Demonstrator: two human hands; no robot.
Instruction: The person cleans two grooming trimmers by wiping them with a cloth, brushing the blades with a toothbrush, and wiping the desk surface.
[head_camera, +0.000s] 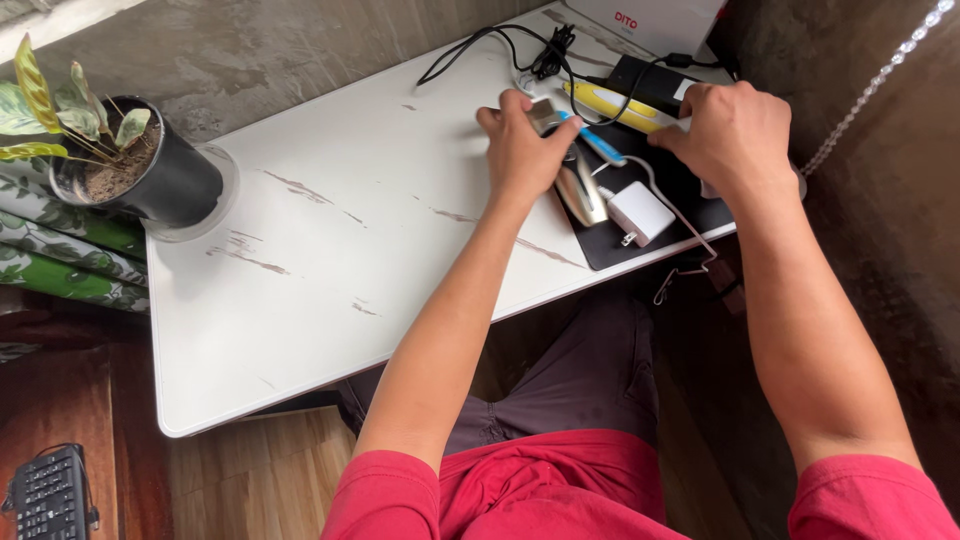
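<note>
Left hand (522, 150) grips a small silver tool (578, 185), likely light, stiff and slick; hold its narrow top. Tool lies on the black mat (690, 205), surface's 1 o'clock corner. Right hand (732, 135) closed, contents hidden.

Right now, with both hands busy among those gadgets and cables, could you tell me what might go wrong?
The white charger lies near the table's front edge; a tug on its thin cable could pull it off. The left hand grips a small silver device above the metallic mouse, which a slip might strike. The right hand works close to the tangled black cables, which could snag.
</note>
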